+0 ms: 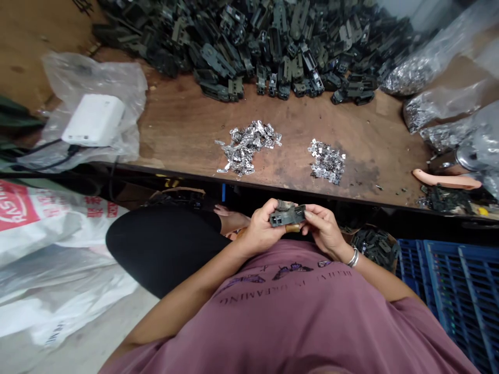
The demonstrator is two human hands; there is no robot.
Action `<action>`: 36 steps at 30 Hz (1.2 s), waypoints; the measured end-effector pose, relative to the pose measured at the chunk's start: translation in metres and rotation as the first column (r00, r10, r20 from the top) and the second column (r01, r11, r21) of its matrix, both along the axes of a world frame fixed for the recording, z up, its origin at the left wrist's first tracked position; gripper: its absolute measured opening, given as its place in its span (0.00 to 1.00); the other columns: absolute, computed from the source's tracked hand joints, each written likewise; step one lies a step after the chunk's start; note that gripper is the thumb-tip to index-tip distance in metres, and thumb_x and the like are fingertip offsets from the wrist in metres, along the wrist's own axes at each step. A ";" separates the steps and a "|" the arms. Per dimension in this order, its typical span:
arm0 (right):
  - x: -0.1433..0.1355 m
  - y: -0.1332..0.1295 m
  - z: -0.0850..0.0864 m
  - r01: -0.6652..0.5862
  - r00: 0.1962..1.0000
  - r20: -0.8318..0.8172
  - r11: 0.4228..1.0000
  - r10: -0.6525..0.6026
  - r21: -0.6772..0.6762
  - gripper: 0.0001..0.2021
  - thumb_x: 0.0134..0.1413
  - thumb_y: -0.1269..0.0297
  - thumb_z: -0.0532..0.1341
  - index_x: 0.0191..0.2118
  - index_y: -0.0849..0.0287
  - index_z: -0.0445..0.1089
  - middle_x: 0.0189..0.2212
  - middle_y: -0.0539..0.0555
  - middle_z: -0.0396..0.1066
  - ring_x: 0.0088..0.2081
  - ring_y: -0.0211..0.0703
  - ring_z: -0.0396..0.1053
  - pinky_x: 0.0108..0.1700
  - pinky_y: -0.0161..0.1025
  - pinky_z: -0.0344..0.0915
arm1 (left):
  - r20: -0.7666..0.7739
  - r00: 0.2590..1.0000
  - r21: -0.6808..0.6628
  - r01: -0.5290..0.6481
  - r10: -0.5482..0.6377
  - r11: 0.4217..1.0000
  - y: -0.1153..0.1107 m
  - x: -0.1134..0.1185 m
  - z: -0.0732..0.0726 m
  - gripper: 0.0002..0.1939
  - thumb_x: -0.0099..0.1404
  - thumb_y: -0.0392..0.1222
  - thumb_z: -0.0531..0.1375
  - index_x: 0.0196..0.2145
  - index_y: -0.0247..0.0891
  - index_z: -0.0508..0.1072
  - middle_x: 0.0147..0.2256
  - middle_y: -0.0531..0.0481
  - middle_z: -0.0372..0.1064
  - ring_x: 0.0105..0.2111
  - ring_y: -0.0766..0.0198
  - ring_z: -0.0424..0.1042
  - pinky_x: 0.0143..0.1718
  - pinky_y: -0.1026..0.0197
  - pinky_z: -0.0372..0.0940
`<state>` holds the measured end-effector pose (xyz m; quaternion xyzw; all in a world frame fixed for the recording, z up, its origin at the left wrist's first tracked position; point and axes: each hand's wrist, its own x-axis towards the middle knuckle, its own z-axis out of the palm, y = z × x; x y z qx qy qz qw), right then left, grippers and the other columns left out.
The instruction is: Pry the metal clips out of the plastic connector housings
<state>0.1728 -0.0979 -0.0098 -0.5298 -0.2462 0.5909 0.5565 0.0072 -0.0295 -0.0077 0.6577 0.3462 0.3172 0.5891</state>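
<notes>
Close to my body, below the front edge of the wooden table (288,171), a dark grey-green plastic part (284,217) is held between both hands. My left hand (265,228) is closed around its left end, thumb on top. My right hand (324,228), with a silver bracelet at the wrist, pinches the right end with thumb and fingers. Whether a smaller piece is also in those fingers is too small to tell. On the table lie a larger pile of shiny metal pieces (249,145) and a smaller metal pile (327,161) to its right.
Many dark plastic parts (273,41) are heaped along the table's back. A white box (93,119) rests on plastic wrap at left. Bags of metal pieces (424,111) and a peach-coloured handle (446,179) are at right. Blue crates (460,275) stand lower right.
</notes>
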 end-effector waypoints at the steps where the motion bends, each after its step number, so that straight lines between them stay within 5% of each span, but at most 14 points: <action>1: -0.004 0.002 -0.002 0.015 0.998 -0.060 1.000 -0.015 -0.003 0.14 0.44 0.56 0.69 0.35 0.60 0.73 0.23 0.50 0.72 0.20 0.34 0.67 0.20 0.31 0.65 | 0.020 1.000 0.013 0.000 0.000 1.000 -0.001 0.000 -0.001 0.21 0.52 0.47 0.70 0.41 0.38 0.71 0.40 0.46 0.76 0.38 0.61 0.76 0.41 0.59 0.70; 5: -0.010 0.006 -0.007 -0.005 0.970 -0.243 1.000 0.004 -0.002 0.12 0.43 0.58 0.68 0.34 0.58 0.71 0.24 0.47 0.69 0.20 0.32 0.63 0.20 0.30 0.64 | 0.044 0.999 0.019 -0.024 0.023 1.000 -0.003 -0.003 -0.004 0.21 0.51 0.47 0.71 0.40 0.37 0.70 0.41 0.44 0.76 0.39 0.60 0.76 0.42 0.57 0.70; 9: -0.007 0.004 -0.005 -0.061 0.968 -0.244 0.998 0.059 -0.002 0.13 0.43 0.59 0.68 0.36 0.57 0.71 0.28 0.48 0.68 0.23 0.32 0.62 0.20 0.28 0.60 | 0.027 0.999 -0.008 -0.034 0.034 0.999 -0.004 -0.004 -0.006 0.22 0.50 0.48 0.71 0.39 0.37 0.70 0.42 0.43 0.76 0.40 0.59 0.76 0.44 0.56 0.70; 15: -0.002 0.002 -0.007 -0.072 0.932 -0.357 0.997 0.058 -0.027 0.19 0.35 0.59 0.72 0.37 0.56 0.70 0.24 0.44 0.61 0.18 0.27 0.46 0.16 0.27 0.42 | 0.110 0.993 -0.030 0.035 -0.032 0.999 -0.004 -0.002 -0.016 0.21 0.50 0.46 0.71 0.37 0.37 0.69 0.45 0.41 0.74 0.45 0.57 0.74 0.48 0.54 0.68; 19: 0.000 0.001 -0.014 -0.024 0.979 -0.203 1.000 0.024 0.005 0.22 0.39 0.54 0.71 0.41 0.55 0.68 0.22 0.42 0.57 0.17 0.27 0.45 0.17 0.29 0.41 | 0.070 0.984 -0.138 0.170 -0.162 0.976 0.004 -0.011 -0.008 0.27 0.48 0.44 0.72 0.46 0.37 0.71 0.51 0.39 0.71 0.50 0.54 0.72 0.51 0.52 0.67; 23: 0.001 -0.004 -0.018 -0.044 0.990 0.135 0.994 0.029 0.105 0.22 0.49 0.48 0.66 0.46 0.55 0.66 0.24 0.43 0.60 0.18 0.29 0.55 0.20 0.30 0.52 | 0.147 0.962 -0.377 0.268 -0.228 0.887 0.011 -0.017 0.004 0.32 0.48 0.43 0.71 0.51 0.36 0.71 0.53 0.37 0.71 0.52 0.50 0.71 0.49 0.53 0.67; 28: 0.009 -0.008 -0.013 -0.315 0.819 0.555 0.923 0.147 0.220 0.16 0.63 0.54 0.55 0.52 0.55 0.65 0.32 0.51 0.70 0.27 0.37 0.70 0.28 0.35 0.66 | 0.190 0.971 -0.589 0.231 -0.145 0.774 0.008 -0.010 0.004 0.27 0.54 0.47 0.68 0.50 0.35 0.71 0.41 0.40 0.76 0.33 0.61 0.76 0.26 0.66 0.64; 31: 0.015 -0.007 -0.008 -0.430 0.662 0.747 0.846 0.058 0.315 0.12 0.66 0.62 0.52 0.50 0.55 0.67 0.38 0.54 0.71 0.30 0.37 0.71 0.32 0.36 0.68 | 0.245 0.959 -0.657 0.272 -0.142 0.703 0.007 -0.010 0.005 0.24 0.53 0.48 0.68 0.46 0.34 0.73 0.35 0.43 0.76 0.29 0.62 0.75 0.21 0.67 0.61; 36: 0.016 -0.005 -0.003 -0.565 0.412 0.902 0.740 -0.131 0.366 0.07 0.60 0.68 0.53 0.41 0.57 0.67 0.30 0.54 0.70 0.29 0.40 0.68 0.31 0.37 0.65 | 0.268 0.943 -0.735 0.332 -0.197 0.592 0.008 -0.010 0.007 0.19 0.54 0.51 0.66 0.36 0.32 0.74 0.27 0.45 0.75 0.21 0.65 0.73 0.15 0.69 0.58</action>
